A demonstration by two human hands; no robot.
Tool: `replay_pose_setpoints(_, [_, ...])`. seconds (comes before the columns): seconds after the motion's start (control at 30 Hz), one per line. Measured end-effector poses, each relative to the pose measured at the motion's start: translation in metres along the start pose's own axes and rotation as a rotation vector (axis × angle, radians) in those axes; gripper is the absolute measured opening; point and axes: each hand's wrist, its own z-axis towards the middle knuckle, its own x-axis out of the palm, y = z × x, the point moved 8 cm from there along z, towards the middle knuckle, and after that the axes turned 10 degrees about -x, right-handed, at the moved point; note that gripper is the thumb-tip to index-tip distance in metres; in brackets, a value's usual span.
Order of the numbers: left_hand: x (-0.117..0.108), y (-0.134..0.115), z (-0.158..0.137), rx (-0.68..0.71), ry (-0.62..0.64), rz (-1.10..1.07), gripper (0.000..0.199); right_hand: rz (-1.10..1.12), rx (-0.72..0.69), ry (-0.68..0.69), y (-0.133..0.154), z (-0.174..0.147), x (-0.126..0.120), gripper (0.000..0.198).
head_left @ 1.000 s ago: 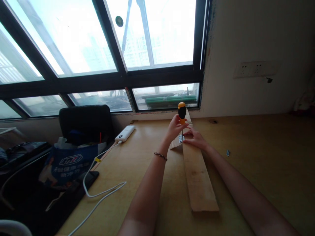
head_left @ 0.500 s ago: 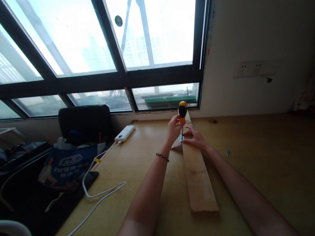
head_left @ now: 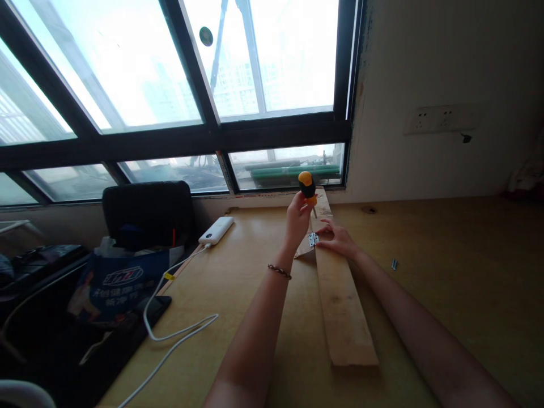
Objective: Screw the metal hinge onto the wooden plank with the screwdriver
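Observation:
My left hand (head_left: 299, 216) is closed around a screwdriver (head_left: 306, 186) with a yellow and black handle. The screwdriver is tilted, and its short visible shaft ends above a metal hinge (head_left: 313, 239), apart from it. That hinge lies at the left edge of a long wooden board (head_left: 342, 300), reaching onto a second wooden piece (head_left: 305, 249) on the left. With thumb and fingers curved at the hinge's right side, my right hand (head_left: 338, 238) holds it against the board. On the table to the right lie small screws (head_left: 395, 264).
A white power bank (head_left: 216, 230) with a white cable (head_left: 182, 338) lies on the left of the wooden table (head_left: 446, 294). Beyond the table's left edge are a black chair (head_left: 147, 212) and a blue bag (head_left: 121, 289). The window (head_left: 272, 136) and wall stand behind.
My left hand has lifted the screwdriver off the hinge and tilted its handle to the left. My right hand has stayed at the hinge.

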Motion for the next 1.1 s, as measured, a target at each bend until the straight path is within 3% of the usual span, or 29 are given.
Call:
replay_pose_setpoints(0.13, [-0.019, -0.009, 0.004, -0.030, -0.120, -0.017, 0.022, 0.005, -0.014, 0.001, -0.001, 0.000, 0.001, 0.070])
replay_pose_setpoints(0.27, [-0.043, -0.004, 0.007, -0.179, -0.240, -0.082, 0.028, 0.030, -0.018, 0.004, -0.003, 0.000, 0.002, 0.069])
replay_pose_setpoints(0.43, [-0.059, 0.036, -0.014, -0.485, -0.293, -0.057, 0.028, 0.034, -0.006, 0.018, -0.005, 0.001, 0.003, 0.069])
replay_pose_setpoints(0.6, [-0.092, 0.082, -0.063, -0.725, -0.300, 0.283, 0.020, 0.032, -0.014, 0.014, -0.005, 0.000, 0.002, 0.068])
replay_pose_setpoints(0.83, [-0.136, 0.088, -0.110, -0.657, -0.210, 0.817, 0.023, 0.021, -0.015, 0.017, -0.008, 0.000, 0.003, 0.068])
replay_pose_setpoints(1.1, [-0.127, 0.082, -0.122, -0.570, -0.167, 1.167, 0.025, 0.015, -0.012, 0.025, -0.004, 0.000, 0.002, 0.067])
